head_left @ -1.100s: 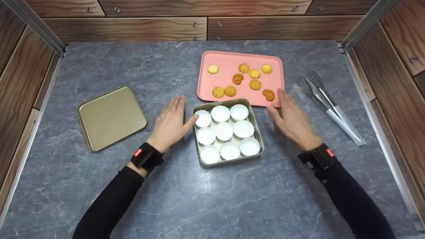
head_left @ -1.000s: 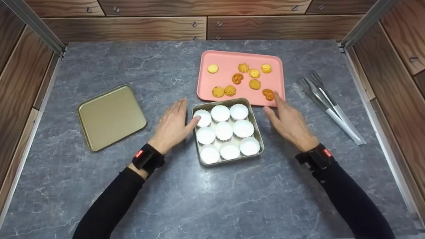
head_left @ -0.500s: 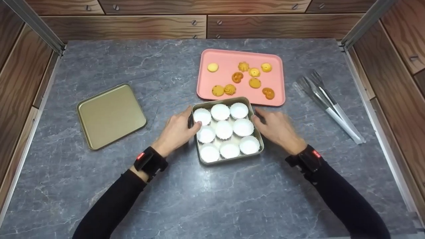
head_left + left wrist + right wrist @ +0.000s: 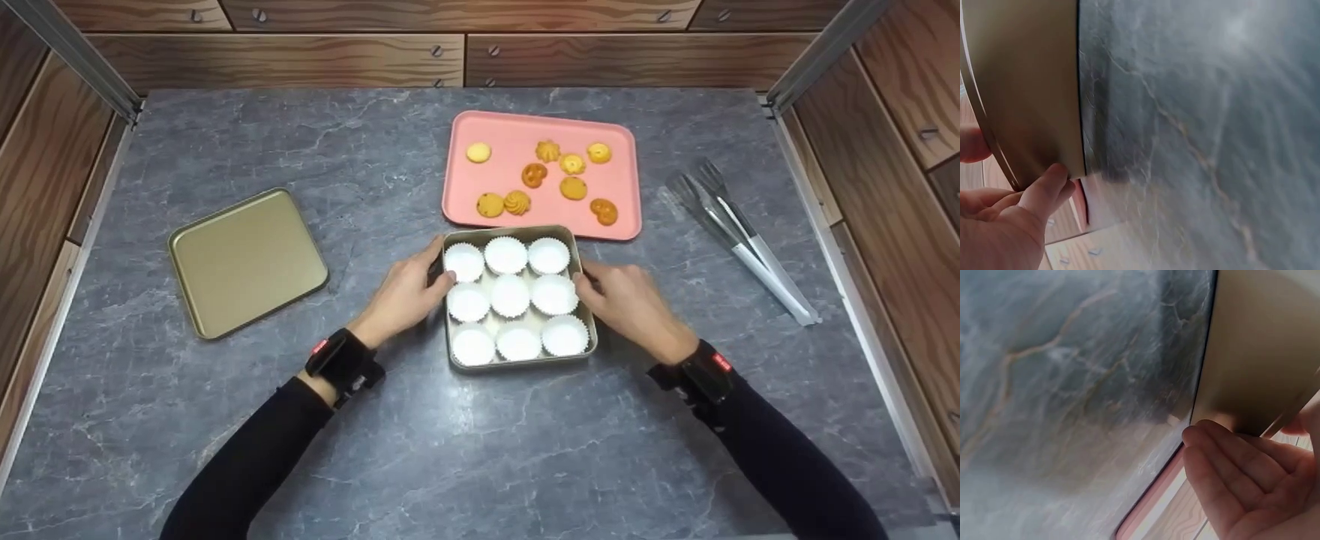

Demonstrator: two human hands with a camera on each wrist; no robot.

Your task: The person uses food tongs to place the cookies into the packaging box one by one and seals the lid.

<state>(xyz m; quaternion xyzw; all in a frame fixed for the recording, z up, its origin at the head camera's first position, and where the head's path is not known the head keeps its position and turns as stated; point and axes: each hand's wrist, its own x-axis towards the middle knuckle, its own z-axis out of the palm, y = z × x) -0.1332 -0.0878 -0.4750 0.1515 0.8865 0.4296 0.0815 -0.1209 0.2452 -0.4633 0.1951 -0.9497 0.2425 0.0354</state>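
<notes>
A square gold-coloured tin (image 4: 521,363) stands mid-table, holding several white fluted paper cups (image 4: 510,296) in rows. My left hand (image 4: 405,292) holds its left side, thumb at the rim and fingers against the outer wall. On the opposite side my right hand (image 4: 626,304) grips the tin likewise, thumb at the rim. Both wrist views show fingertips on the outer wall, near the tin's far corners. Just behind the tin lies a pink tray (image 4: 510,135) bearing scattered cookies, among them a pretzel-shaped one (image 4: 604,211) and a swirled one (image 4: 517,202).
A flat gold lid (image 4: 249,262) lies on the grey marbled table (image 4: 360,465) at the left. Metal tongs with dark tips (image 4: 750,244) lie to the right. Wood-patterned panels (image 4: 277,60) border the back and sides.
My right hand has come left from the pink tray's corner to the tin, and my left hand has closed on its left side. The tin has turned slightly clockwise, squarer to me.
</notes>
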